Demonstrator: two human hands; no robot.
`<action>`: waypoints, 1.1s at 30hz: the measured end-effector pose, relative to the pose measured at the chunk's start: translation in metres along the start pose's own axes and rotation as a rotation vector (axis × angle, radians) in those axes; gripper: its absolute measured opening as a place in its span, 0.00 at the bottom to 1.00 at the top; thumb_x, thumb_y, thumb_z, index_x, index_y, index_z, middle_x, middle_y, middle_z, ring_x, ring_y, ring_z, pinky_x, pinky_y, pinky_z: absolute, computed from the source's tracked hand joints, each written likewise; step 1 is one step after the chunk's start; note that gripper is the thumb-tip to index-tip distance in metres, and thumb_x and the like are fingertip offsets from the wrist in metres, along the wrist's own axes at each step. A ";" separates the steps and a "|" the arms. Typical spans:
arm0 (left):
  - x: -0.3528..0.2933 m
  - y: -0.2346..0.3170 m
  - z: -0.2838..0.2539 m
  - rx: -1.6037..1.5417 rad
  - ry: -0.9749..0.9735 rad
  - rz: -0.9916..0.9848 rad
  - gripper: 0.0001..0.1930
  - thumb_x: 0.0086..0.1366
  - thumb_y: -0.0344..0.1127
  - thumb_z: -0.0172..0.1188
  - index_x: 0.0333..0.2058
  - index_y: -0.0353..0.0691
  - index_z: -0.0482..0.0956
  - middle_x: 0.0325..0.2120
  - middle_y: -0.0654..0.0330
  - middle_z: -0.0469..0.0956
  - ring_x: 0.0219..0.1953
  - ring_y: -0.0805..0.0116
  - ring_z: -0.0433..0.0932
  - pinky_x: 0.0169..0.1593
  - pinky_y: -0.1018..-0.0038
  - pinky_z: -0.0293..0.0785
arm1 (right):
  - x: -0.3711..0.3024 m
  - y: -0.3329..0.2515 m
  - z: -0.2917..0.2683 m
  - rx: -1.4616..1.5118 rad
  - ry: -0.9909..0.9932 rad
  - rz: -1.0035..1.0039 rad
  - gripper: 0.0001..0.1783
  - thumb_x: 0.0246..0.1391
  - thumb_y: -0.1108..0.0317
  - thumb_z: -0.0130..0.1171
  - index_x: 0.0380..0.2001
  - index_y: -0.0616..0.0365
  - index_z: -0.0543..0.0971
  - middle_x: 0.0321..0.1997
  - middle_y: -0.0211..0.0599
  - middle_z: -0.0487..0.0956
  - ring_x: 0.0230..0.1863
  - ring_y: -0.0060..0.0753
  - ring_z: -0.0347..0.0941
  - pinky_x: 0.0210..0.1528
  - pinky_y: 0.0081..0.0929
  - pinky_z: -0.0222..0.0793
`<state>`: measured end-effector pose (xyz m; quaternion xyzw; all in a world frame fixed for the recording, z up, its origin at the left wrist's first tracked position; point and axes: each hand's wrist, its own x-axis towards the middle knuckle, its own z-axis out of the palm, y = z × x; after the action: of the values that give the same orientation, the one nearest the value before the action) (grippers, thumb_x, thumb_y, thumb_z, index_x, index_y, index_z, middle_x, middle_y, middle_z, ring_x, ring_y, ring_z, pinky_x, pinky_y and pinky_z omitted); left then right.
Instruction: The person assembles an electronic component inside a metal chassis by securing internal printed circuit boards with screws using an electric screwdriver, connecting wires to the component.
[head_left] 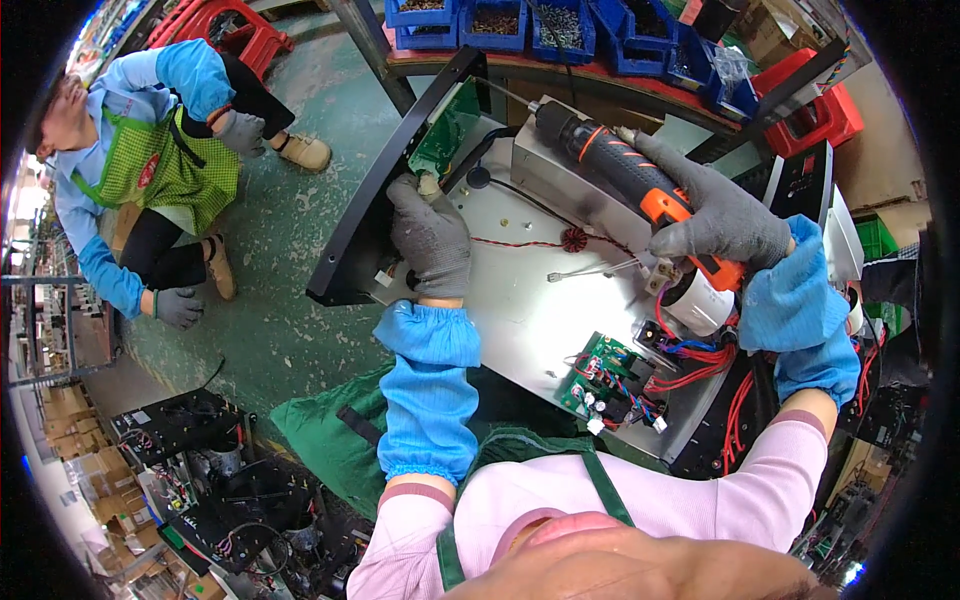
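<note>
My right hand (715, 215), in a grey glove, is wrapped round an orange and black cordless screwdriver (625, 170). Its long thin bit points left toward the upper part of a green circuit board (447, 130). That board lies against the inner side of a black panel (365, 215), which stands upright at the left end of a metal chassis (520, 290). At the board's lower end, my gloved left hand (432, 235) is closed with its fingertips on it; the fingers partly hide their grip.
Inside the chassis sit a metal box (580, 165), a second green circuit board (610, 385), a white cylinder (700, 303) and red wires. Blue bins (560, 28) of screws line a shelf behind. At left a co-worker (150, 170) sits low; black assemblies (240, 490) stand below.
</note>
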<state>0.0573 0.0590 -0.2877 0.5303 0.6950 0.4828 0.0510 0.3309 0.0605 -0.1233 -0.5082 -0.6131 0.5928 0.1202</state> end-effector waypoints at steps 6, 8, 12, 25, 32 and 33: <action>0.001 0.003 -0.003 -0.002 -0.027 -0.047 0.12 0.67 0.36 0.51 0.43 0.35 0.65 0.33 0.39 0.76 0.37 0.38 0.76 0.37 0.56 0.72 | 0.000 -0.009 0.003 -0.003 0.026 0.092 0.58 0.29 0.70 0.65 0.68 0.47 0.51 0.45 0.37 0.70 0.32 0.26 0.72 0.41 0.24 0.72; 0.001 0.003 -0.002 -0.004 -0.023 -0.040 0.12 0.67 0.36 0.51 0.43 0.35 0.65 0.33 0.39 0.76 0.38 0.38 0.76 0.37 0.56 0.72 | 0.001 -0.003 0.001 -0.009 0.032 0.082 0.58 0.29 0.70 0.65 0.68 0.48 0.51 0.45 0.36 0.70 0.32 0.26 0.72 0.41 0.24 0.72; 0.002 0.003 0.001 -0.021 0.008 0.007 0.12 0.68 0.37 0.51 0.42 0.34 0.66 0.31 0.40 0.76 0.34 0.40 0.77 0.34 0.57 0.73 | -0.001 0.004 -0.002 -0.021 0.061 0.069 0.58 0.29 0.71 0.65 0.68 0.50 0.51 0.46 0.35 0.70 0.34 0.25 0.71 0.41 0.23 0.71; 0.001 0.001 -0.003 -0.069 -0.016 -0.047 0.12 0.69 0.41 0.49 0.41 0.37 0.65 0.30 0.42 0.76 0.33 0.38 0.76 0.33 0.54 0.70 | -0.034 -0.016 0.010 0.255 0.025 -0.001 0.68 0.24 0.70 0.73 0.70 0.51 0.44 0.34 0.33 0.73 0.30 0.25 0.71 0.30 0.22 0.68; 0.001 -0.002 -0.003 -0.046 0.000 -0.075 0.11 0.67 0.38 0.51 0.39 0.36 0.68 0.29 0.42 0.77 0.33 0.39 0.77 0.32 0.55 0.71 | -0.015 -0.026 0.019 0.126 -0.091 0.004 0.63 0.30 0.69 0.72 0.70 0.51 0.46 0.56 0.34 0.68 0.52 0.26 0.66 0.59 0.23 0.58; 0.000 -0.003 -0.002 -0.045 0.001 -0.069 0.11 0.66 0.37 0.52 0.40 0.36 0.68 0.29 0.42 0.77 0.33 0.39 0.77 0.33 0.55 0.71 | -0.013 -0.026 0.020 0.130 -0.093 0.013 0.63 0.29 0.69 0.72 0.70 0.51 0.47 0.57 0.34 0.67 0.52 0.26 0.66 0.59 0.23 0.57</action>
<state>0.0537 0.0580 -0.2883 0.5044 0.7019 0.4966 0.0795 0.3095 0.0442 -0.1001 -0.4753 -0.5747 0.6553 0.1204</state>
